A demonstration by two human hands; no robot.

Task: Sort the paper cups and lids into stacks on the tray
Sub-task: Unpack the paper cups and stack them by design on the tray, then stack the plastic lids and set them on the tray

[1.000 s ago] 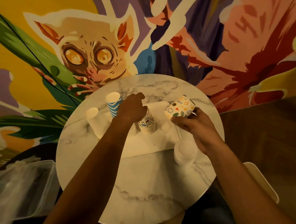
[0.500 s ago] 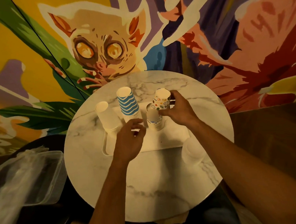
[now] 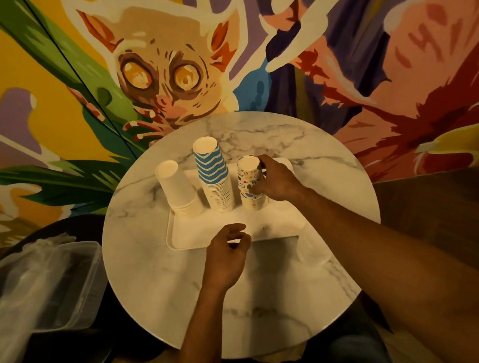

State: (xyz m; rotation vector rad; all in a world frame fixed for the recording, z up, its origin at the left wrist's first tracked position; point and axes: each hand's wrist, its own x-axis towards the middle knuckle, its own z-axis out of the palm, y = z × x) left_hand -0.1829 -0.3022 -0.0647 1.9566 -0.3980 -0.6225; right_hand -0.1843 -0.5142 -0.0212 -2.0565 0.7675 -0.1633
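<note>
- Right hand (image 3: pixel 277 182): fingers wrap the stack of colourful printed paper cups (image 3: pixel 249 180), upright on the cream rectangular tray (image 3: pixel 276 225).
- Best pressed straight down, so the cups nest squarely.
- Left hand (image 3: pixel 226 255) hovers, fingers loosely curled, empty; it could steady the base.

No word, number, brand or label can be read anywhere in view. The patterned cup stack (image 3: pixel 247 178) carries small coloured printed figures, but they are too small and blurred to tell whether any of them are letters. The blue-striped cup stack (image 3: pixel 212 166) shows only zigzag bands, and the white cup stack (image 3: pixel 174 184) is plain. The painted wall (image 3: pixel 393 62) behind the surface shows a wide-eyed animal, leaves and broad colour shapes, none of which forms lettering or a sign
</note>
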